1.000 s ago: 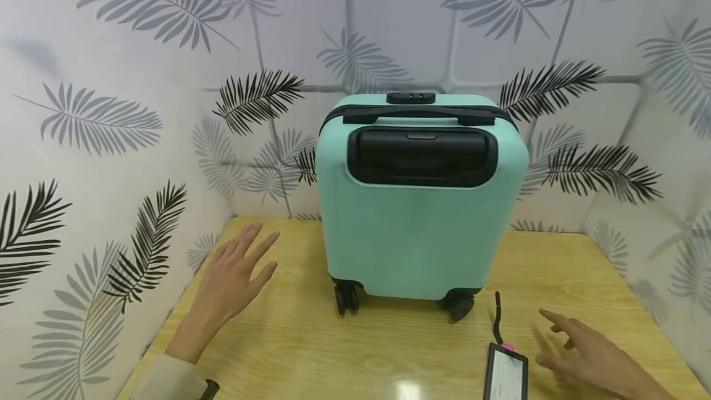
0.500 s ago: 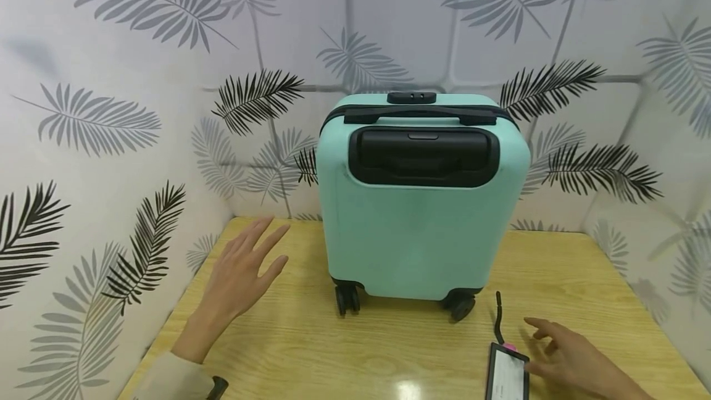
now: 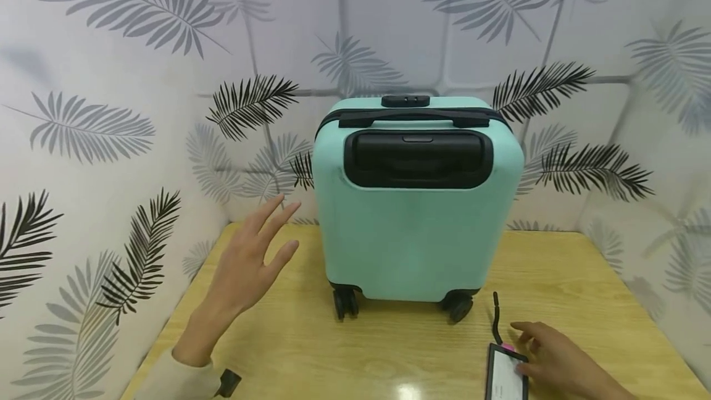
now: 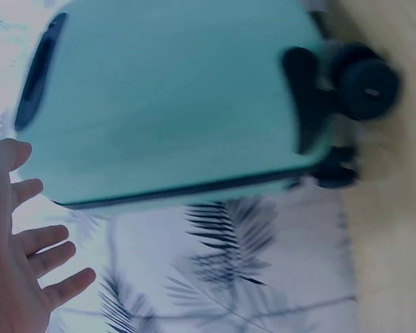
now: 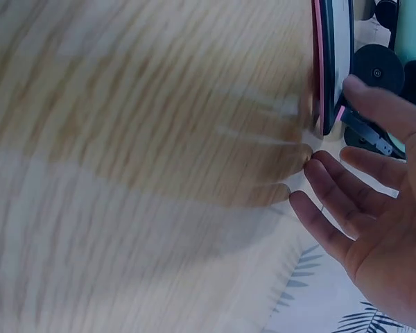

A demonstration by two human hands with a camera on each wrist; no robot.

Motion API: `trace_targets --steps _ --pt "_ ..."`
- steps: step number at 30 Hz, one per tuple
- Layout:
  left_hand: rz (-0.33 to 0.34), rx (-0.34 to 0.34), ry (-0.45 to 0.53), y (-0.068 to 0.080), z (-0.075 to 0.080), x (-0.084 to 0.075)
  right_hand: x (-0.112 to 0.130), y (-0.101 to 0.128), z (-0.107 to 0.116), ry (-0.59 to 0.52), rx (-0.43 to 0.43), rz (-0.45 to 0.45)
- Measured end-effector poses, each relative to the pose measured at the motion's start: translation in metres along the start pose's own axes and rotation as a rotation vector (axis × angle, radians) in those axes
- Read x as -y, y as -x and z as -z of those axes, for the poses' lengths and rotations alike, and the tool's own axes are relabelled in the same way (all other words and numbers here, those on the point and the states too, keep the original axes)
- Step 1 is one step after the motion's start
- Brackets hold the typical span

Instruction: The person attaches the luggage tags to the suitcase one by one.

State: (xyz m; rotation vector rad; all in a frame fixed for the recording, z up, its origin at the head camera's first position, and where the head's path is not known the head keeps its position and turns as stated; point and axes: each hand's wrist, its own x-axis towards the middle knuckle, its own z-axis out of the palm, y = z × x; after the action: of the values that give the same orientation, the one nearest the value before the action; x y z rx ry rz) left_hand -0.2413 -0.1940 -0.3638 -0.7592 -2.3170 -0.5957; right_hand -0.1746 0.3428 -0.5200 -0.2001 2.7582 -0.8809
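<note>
A mint-green suitcase stands upright on its black wheels with its black pull handle pushed down. My left hand is raised beside its left side, fingers spread and holding nothing. In the left wrist view, the fingertips show next to the suitcase's edge. A black-framed luggage tag with a white card, pink behind it, lies on the table at the front right. My right hand is at its right edge. The thumb overlaps the tag; the other fingers are loosely bent with their tips at the tabletop.
A black strap extends from the tag toward the suitcase's right wheel. The wood-grain table is enclosed by leaf-patterned walls at the back and both sides. A dark band sits at my left cuff.
My right hand has moved left to the tag, and its thumb now overlaps the tag's edge. My left hand has risen and shifted slightly right toward the suitcase. Suitcase and tag stay put.
</note>
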Motion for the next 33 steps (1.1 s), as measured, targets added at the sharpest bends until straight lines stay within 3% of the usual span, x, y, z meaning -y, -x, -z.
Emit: trace_targets --steps 6,10,14,33 --pt "-0.080 -0.066 0.082 -0.041 0.015 -0.022 0.002 -0.004 -0.004 0.002 -0.015 -0.032" --pt "-0.154 -0.141 0.125 -0.070 0.022 -0.030 0.002 -0.006 -0.007 0.039 -0.041 0.018" --pt "-0.162 -0.166 0.150 -0.091 0.025 -0.034 0.001 -0.007 -0.008 0.031 -0.056 0.065" --pt "-0.133 -0.132 0.159 -0.120 0.024 -0.046 -0.002 -0.007 -0.006 -0.018 -0.055 0.115"
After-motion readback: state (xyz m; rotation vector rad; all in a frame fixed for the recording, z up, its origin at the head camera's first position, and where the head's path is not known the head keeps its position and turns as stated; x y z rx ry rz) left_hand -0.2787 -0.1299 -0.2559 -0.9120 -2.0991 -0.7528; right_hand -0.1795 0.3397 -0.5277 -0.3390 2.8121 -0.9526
